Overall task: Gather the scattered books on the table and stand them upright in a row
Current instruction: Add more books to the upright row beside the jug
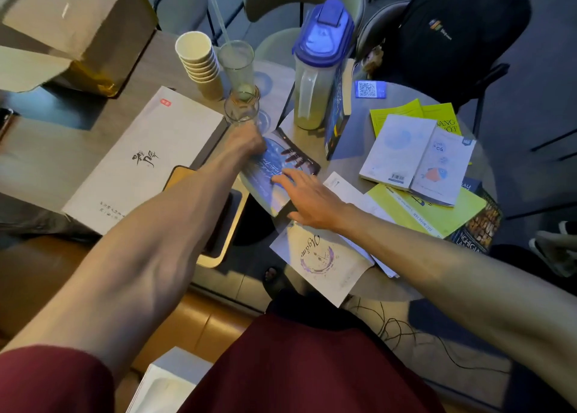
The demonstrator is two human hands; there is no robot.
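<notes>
Your L hand (251, 141) was stretched out w/ the forearm straight and the back of the hand up. Its fingers were curled under at the far-left corner of the blue book (265, 178), gripping it as far as the view showed; the tips themselves were hidden. The fist sat just below a short drinking glass (242, 109).

Your R hand (307, 201) came in from the right, wrist low and palm down. Its fingers (290, 176) were spread and nearly straight, lying flat on the same cover and holding nothing.

The blue book lay at the near-left edge of the round surface (346, 159), its left side hanging past the rim. A dark-blue book (335, 116) stood upright against a blue-lidded pitcher (315, 69).

To the right, a white paperback (415, 159) lay open, cover up, on top of yellow books (437, 212). Nearer you, a white book w/ a clock design (318, 256) lay flat, partly under your R wrist.

A stack of paper cups (199, 66) stood behind the glass. A black backpack (452, 31) sat on a chair beyond the surface.
</notes>
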